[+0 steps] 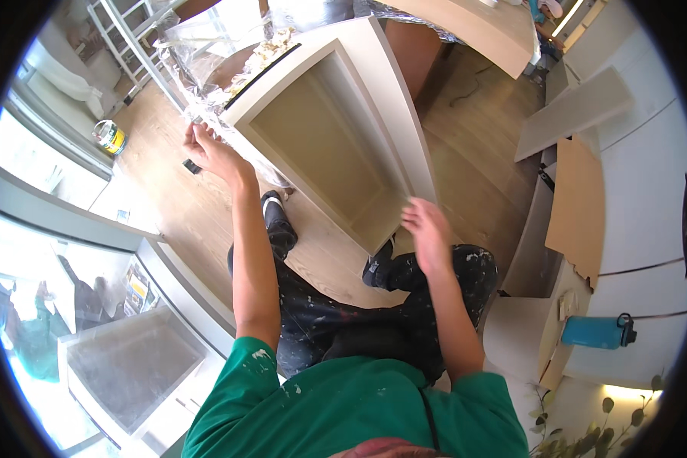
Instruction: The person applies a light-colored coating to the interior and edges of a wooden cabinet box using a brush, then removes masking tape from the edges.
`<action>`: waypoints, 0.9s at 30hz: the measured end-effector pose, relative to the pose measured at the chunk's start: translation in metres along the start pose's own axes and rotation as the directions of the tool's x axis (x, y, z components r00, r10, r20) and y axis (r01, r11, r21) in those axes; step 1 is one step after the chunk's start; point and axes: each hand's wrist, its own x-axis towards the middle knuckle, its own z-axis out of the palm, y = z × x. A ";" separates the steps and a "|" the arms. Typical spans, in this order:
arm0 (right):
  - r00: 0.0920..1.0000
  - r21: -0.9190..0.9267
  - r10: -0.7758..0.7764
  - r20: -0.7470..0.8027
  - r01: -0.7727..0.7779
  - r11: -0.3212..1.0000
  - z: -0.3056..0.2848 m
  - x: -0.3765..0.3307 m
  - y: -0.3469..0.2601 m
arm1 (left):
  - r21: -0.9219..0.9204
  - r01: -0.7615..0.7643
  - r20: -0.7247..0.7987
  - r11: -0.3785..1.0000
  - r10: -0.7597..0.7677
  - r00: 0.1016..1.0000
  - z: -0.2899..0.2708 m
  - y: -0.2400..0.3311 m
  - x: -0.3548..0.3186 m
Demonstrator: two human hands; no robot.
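- The left hand [210,153] pinches the crinkled clear plastic wrapping [206,99] at the far left corner of the cream-white recessed-panel cabinet unit [336,130], which stands on the floor before the person's knees.
- The right hand [427,229] is open, fingers spread, at the panel's near right edge; whether it touches cannot be told.
- Judged from this, the film comes away best pulled low and along the edge (a sharp tug could tear it), with the right hand steadying the frame.
- The black paint-spattered shoes [278,221] sit close under the panel's near corner and crowd the footing.
- On the brown wood-plank floor [466,175] a small paint tin [109,136] stands well apart at left.
- A brown cardboard sheet [576,206] and a blue bottle [597,332] lie at right, clear of the work.
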 end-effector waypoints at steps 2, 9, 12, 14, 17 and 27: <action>0.960 0.282 0.272 0.063 -0.279 0.918 0.008 0.039 0.048 | 0.026 0.044 0.069 0.999 -0.046 0.997 0.003 -0.007 -0.008; 0.715 0.600 0.573 -0.400 -0.268 0.754 -0.083 0.150 0.239 | 0.337 -0.069 0.513 0.939 -0.122 0.850 -0.005 -0.019 0.010; 0.598 0.675 0.667 -0.445 -0.266 0.688 -0.101 0.146 0.270 | 0.469 -0.020 0.574 0.883 -0.288 0.767 -0.026 -0.010 0.019; 0.584 0.710 0.667 -0.462 -0.208 0.673 -0.119 0.149 0.275 | 0.486 -0.070 0.630 0.871 -0.294 0.719 -0.032 -0.014 0.016; 0.660 0.775 0.604 -0.447 -0.051 0.629 -0.138 0.163 0.281 | 0.514 -0.105 0.658 0.851 -0.313 0.685 -0.023 -0.006 0.003; 0.575 0.928 0.728 -0.373 0.240 0.286 -0.137 0.233 0.300 | 0.609 -0.226 0.674 0.761 -0.344 0.654 -0.019 -0.007 -0.015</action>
